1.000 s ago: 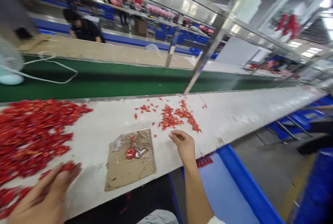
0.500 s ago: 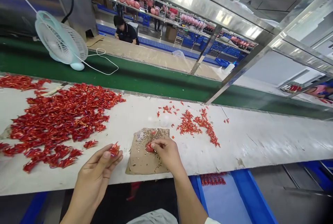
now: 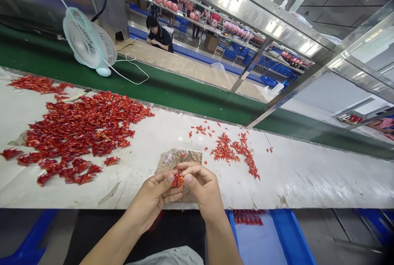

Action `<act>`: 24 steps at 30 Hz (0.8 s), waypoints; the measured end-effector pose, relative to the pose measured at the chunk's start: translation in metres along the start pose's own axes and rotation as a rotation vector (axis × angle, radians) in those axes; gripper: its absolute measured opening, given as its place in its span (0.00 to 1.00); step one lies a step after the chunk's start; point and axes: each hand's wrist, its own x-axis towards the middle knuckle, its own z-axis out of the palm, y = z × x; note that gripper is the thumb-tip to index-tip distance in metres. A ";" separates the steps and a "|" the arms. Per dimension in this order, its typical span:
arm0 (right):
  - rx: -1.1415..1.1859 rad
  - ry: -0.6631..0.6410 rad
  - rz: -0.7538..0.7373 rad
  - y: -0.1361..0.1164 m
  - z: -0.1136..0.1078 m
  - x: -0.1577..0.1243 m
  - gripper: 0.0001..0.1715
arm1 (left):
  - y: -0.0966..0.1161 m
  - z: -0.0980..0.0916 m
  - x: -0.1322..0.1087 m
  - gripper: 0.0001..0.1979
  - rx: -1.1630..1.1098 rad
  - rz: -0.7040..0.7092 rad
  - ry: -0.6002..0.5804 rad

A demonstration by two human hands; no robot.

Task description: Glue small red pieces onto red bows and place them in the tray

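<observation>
Between the fingertips of my left hand (image 3: 158, 191) is a small red figure piece (image 3: 177, 181) with pointed, flame-like tips. My right hand (image 3: 205, 187) meets it from the other side, thumb and fingers pinched at its edge; whether a smaller part sits in that pinch is hidden. Both hands are over a stained brown cardboard sheet (image 3: 163, 164) on the white worktop. A large pile of similar red pieces (image 3: 89, 129) lies to the left. Smaller red-orange parts (image 3: 224, 148) are scattered beyond my right hand.
A pale blue fan (image 3: 89, 41) stands on the green belt (image 3: 172, 92) behind the worktop, its white cord looping beside it. A metal post (image 3: 277, 97) rises at the back. Below the front edge is a blue bin (image 3: 289, 232) with rows of red pieces. A person (image 3: 159, 35) sits beyond.
My left hand has brought the red piece rightward over the cardboard. My right hand has lifted from the red spot on the cardboard to meet it. The view has shifted slightly.
</observation>
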 end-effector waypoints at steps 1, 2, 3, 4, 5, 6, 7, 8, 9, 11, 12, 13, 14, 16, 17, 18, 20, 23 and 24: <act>-0.018 -0.006 -0.007 -0.002 0.001 -0.002 0.05 | -0.001 0.001 0.000 0.22 -0.008 -0.004 -0.015; -0.032 -0.008 -0.014 -0.003 0.001 -0.003 0.05 | -0.001 0.002 0.000 0.22 -0.016 -0.009 -0.030; -0.041 -0.009 -0.019 -0.003 0.001 -0.004 0.04 | -0.001 0.002 0.000 0.21 -0.023 -0.013 -0.041; -0.045 -0.011 -0.022 -0.002 0.001 -0.004 0.04 | -0.002 0.002 -0.001 0.21 -0.029 -0.020 -0.050; -0.046 -0.014 -0.025 -0.002 0.001 -0.005 0.04 | -0.002 0.002 -0.001 0.22 -0.034 -0.026 -0.058; -0.046 -0.018 -0.027 -0.001 0.001 -0.005 0.04 | -0.002 0.001 -0.002 0.22 -0.038 -0.031 -0.063; -0.047 -0.021 -0.029 0.000 0.001 -0.006 0.04 | -0.002 0.001 -0.002 0.22 -0.041 -0.035 -0.066; -0.049 -0.021 -0.033 0.001 0.001 -0.006 0.04 | -0.003 0.001 -0.003 0.21 -0.044 -0.037 -0.068; -0.054 -0.020 -0.037 0.002 0.001 -0.006 0.04 | -0.003 0.000 -0.003 0.21 -0.046 -0.038 -0.068; -0.068 -0.020 -0.045 0.003 0.002 -0.006 0.03 | -0.004 -0.001 -0.003 0.21 -0.047 -0.036 -0.065; -0.076 -0.021 -0.048 0.004 0.002 -0.006 0.03 | -0.004 -0.002 -0.002 0.20 -0.047 -0.034 -0.062; -0.083 -0.022 -0.051 0.005 0.002 -0.005 0.04 | -0.004 -0.002 -0.002 0.20 -0.046 -0.032 -0.059; -0.090 -0.021 -0.054 0.006 0.002 -0.005 0.04 | -0.005 -0.003 -0.002 0.19 -0.045 -0.030 -0.056; -0.099 -0.016 -0.056 0.008 0.003 -0.005 0.04 | -0.005 -0.003 -0.001 0.19 -0.042 -0.026 -0.052; -0.102 -0.014 -0.058 0.009 0.003 -0.004 0.04 | -0.005 -0.003 -0.001 0.19 -0.039 -0.024 -0.053; -0.103 -0.012 -0.059 0.010 0.003 -0.004 0.04 | -0.005 -0.003 -0.001 0.19 -0.036 -0.022 -0.055; -0.102 -0.013 -0.061 0.011 0.003 -0.004 0.04 | -0.005 -0.003 -0.002 0.19 -0.030 -0.018 -0.057; -0.096 -0.007 -0.064 0.013 0.003 -0.004 0.03 | -0.005 -0.003 -0.002 0.20 -0.019 -0.014 -0.055; -0.097 -0.005 -0.066 0.014 0.003 -0.004 0.03 | -0.006 -0.003 -0.002 0.20 -0.014 -0.012 -0.052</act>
